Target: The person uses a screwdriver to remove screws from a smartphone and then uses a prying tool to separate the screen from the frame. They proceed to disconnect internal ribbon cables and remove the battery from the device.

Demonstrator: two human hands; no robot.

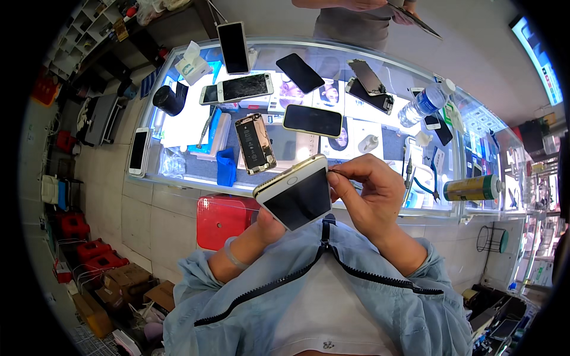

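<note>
Left grip [270, 228]: you hold the white, gold-edged rectangular phone [298, 199] near the glass-topped table [202, 166], seemingly for steadiness | Right grip [374, 193]: pinched at its edge (anything between indistinct), likely for precision

A: Phone [295, 194] in the left hand [269, 227]?
B: White front, black screen, gold edge.
A: Beyond the left hand?
B: Opened phone [255, 145], black and copper interior; second phone [313, 120], black screen, pale yellow border.
A: Right of the right hand [371, 191]?
B: Pliers [434, 191], blue handles; canister [472, 188], yellow, green band.
A: Left of the left hand?
B: Stool [215, 224], red.
</note>
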